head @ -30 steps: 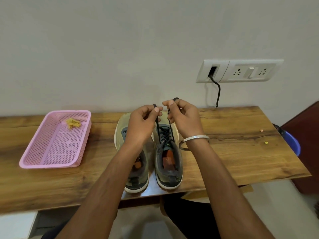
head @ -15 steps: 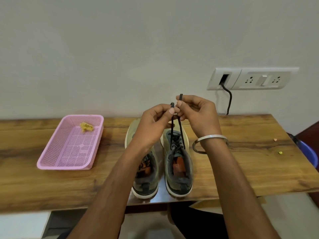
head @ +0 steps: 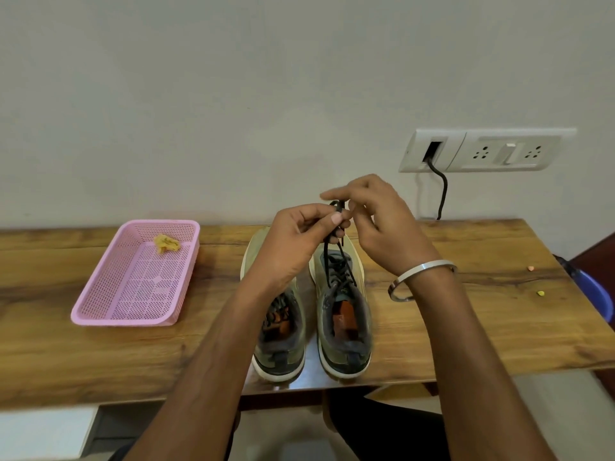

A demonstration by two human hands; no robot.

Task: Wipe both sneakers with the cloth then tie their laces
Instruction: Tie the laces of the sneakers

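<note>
Two sneakers side by side on the wooden bench, heels toward the camera, toes toward the wall. Left sneaker partly hidden under the left forearm. Right sneaker in fuller view, grey-green upper, pale sole, orange insole showing inside. No brand name or writing legible on either shoe (a small greenish mark on the right tongue, too small to read).

Left hand raised above the toes, fingers curled, thumb and forefinger pinching the dark laces of the right sneaker. Right hand just beside it, fingers bent, forefinger stretched over the top of the lace ends, pinching the same laces. Both strands drawn up taut from the eyelets to the fingertips. Silver bangle on the right wrist.

Pink mesh basket well to the left on the bench, holding a small crumpled yellow cloth near its far end. White socket panel on the wall, unlabelled, with a black cable hanging from it.
</note>
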